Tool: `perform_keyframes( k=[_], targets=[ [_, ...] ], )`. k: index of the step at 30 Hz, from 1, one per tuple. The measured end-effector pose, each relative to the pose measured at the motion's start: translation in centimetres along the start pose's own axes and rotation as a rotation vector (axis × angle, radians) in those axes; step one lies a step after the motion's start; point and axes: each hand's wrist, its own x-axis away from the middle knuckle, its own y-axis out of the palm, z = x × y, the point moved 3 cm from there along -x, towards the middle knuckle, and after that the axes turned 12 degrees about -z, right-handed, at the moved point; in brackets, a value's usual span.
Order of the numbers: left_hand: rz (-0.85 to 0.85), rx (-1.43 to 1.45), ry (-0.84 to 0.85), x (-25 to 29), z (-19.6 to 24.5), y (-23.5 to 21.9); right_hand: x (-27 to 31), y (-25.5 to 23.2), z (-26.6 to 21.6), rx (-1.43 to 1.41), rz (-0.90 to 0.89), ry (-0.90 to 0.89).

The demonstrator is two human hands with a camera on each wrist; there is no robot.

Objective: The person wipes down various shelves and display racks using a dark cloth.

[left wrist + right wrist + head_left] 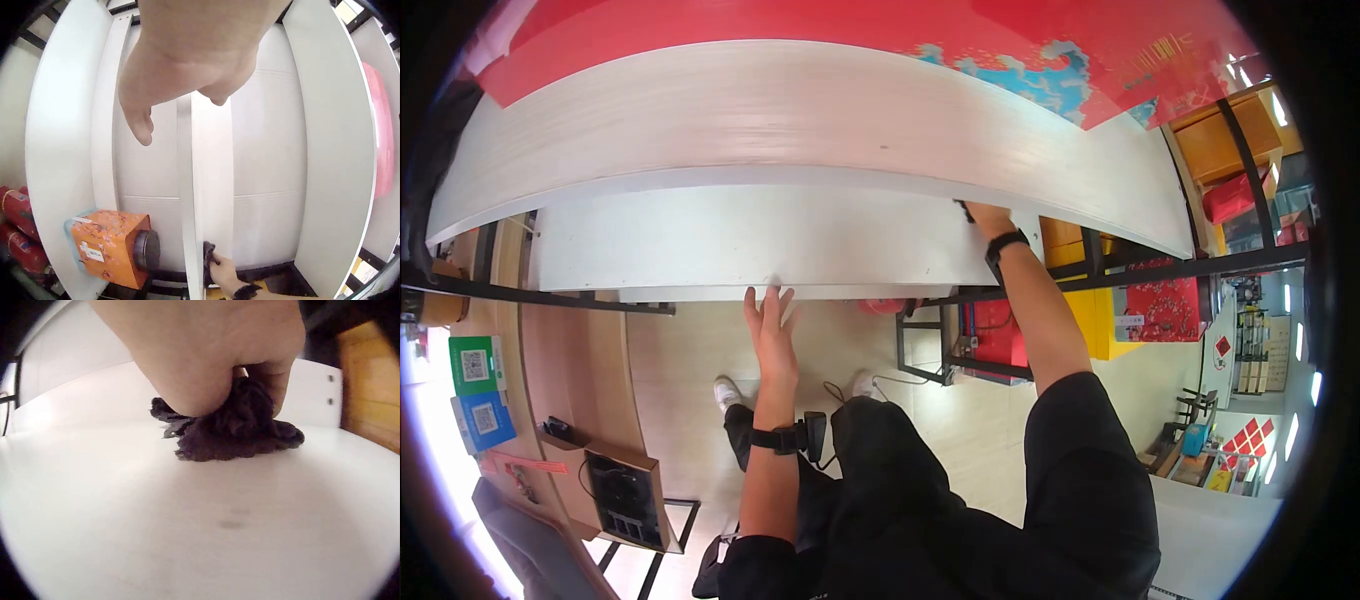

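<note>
In the right wrist view a crumpled dark cloth lies bunched on a white shelf. My right hand grips it from above, with the cloth gathered between thumb and fingers. The head view puts that right hand near the shelf's right end, partly under the upper board. My left hand is at the front edge of the lower shelf, holding nothing, its fingers extended and spread. From the left wrist, the left hand appears large at the top, in front of the shelves.
Black metal frame bars run along the shelf's front. An orange box-shaped container with a dark round lid stands on another shelf level. Yellow and red boxes are at the right. Faint grey smudges mark the shelf.
</note>
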Motion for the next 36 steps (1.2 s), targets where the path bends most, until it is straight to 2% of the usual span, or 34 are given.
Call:
perform_keyframes(
  k=[2,3,5,7,10,13,14,16,18,20,22,23,24,26,27,28,30,32,33,34,36],
  targets=[
    [0.005,0.021,0.007,-0.9,-0.9,1.6,2.0,-0.1,5.8,0.160,-0.142,0.203],
    [0.010,0.034,0.013,-1.4,-1.3,2.3,3.0,0.4,9.6,0.050,-0.097,0.259],
    [-0.033,0.011,0.038,-2.6,-2.2,2.7,4.4,0.0,14.3,0.281,-0.027,0.364],
    [-0.032,-0.022,0.083,-3.6,-2.6,3.0,4.9,-0.5,16.0,0.280,-0.037,0.459],
    [-0.012,-0.081,0.103,-3.4,-2.9,3.6,5.1,-0.5,14.5,0.199,-0.022,0.477],
    [-0.031,-0.097,0.098,-3.6,-2.3,3.9,4.1,-0.6,9.1,0.084,-0.028,0.424],
    [-0.042,-0.099,0.099,-3.6,-2.2,3.9,4.2,-0.6,7.2,0.095,-0.165,0.447],
    [-0.034,-0.100,0.067,-3.5,-2.6,3.6,4.6,-1.0,3.0,0.174,-0.585,0.464],
    [0.004,-0.107,0.012,-3.7,-3.0,2.9,6.4,-1.7,-3.7,0.161,-0.279,0.271],
    [-0.017,-0.144,-0.031,-3.3,-2.4,2.8,7.6,-2.2,-11.0,0.021,-0.348,0.212],
    [-0.064,-0.161,-0.095,-2.8,-2.1,2.6,9.1,-2.6,-18.5,-0.117,-0.328,0.038],
    [-0.095,-0.157,-0.134,-2.7,-2.3,1.7,9.9,-2.2,-22.2,-0.171,-0.310,0.004],
    [-0.127,-0.156,-0.172,-2.8,-2.5,0.9,10.3,-2.2,-24.5,-0.227,-0.286,-0.029],
    [-0.135,-0.194,-0.190,-2.4,-2.1,-1.2,10.3,-2.8,-24.7,-0.300,-0.333,-0.033],
    [-0.138,-0.214,-0.200,-2.0,-2.1,-2.2,10.6,-3.2,-24.7,-0.339,-0.356,-0.035],
    [-0.103,-0.280,-0.136,-1.7,-2.1,-3.1,10.8,-3.0,-23.4,-0.295,-0.364,0.000],
    [-0.033,-0.399,-0.006,-0.8,-1.8,-4.7,11.4,-3.3,-18.7,-0.191,-0.373,0.079],
    [0.024,-0.432,-0.053,0.6,-1.0,-5.5,12.1,-4.4,-12.0,-0.098,-0.332,0.152],
    [0.060,-0.441,-0.074,1.1,-0.6,-5.7,12.1,-5.9,-9.1,-0.004,-0.404,0.265],
    [0.050,-0.460,-0.140,1.8,0.0,-5.5,12.2,-5.6,-5.8,0.114,-0.449,0.371],
    [0.049,-0.488,-0.272,3.6,1.0,-5.1,13.0,-5.6,-0.2,0.240,-0.388,0.463]
  ],
)
